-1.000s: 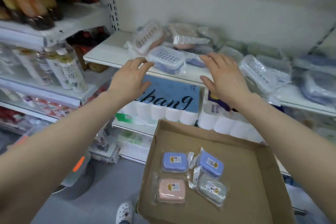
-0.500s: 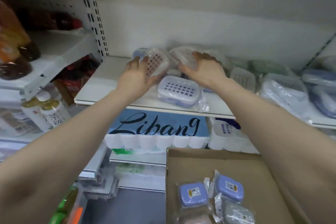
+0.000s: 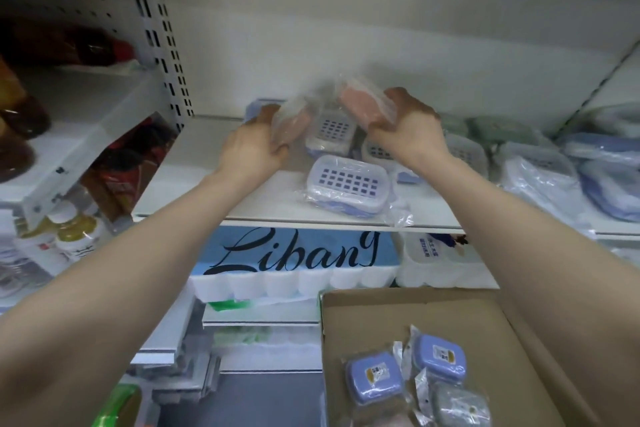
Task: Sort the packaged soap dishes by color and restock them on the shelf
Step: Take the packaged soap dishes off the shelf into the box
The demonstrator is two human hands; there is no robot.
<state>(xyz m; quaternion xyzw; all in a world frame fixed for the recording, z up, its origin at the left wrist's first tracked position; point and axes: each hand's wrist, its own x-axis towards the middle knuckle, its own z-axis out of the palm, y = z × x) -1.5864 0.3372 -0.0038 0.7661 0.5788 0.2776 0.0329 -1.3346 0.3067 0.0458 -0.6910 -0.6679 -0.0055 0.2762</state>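
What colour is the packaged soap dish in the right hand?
Pink, inside clear wrap: the soap dish held by the right hand, seen in the head view.

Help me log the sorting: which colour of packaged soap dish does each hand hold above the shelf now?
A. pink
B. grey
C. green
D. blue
A: the left hand and the right hand each grip a bagged pink soap dish.

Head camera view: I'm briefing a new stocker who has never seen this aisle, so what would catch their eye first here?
Both hands are raised over the white shelf, the left hand and right hand each gripping a pink soap dish in clear wrap. In front of them a blue soap dish with a white grid top lies near the shelf edge. Lower right, a cardboard box holds more packaged dishes.
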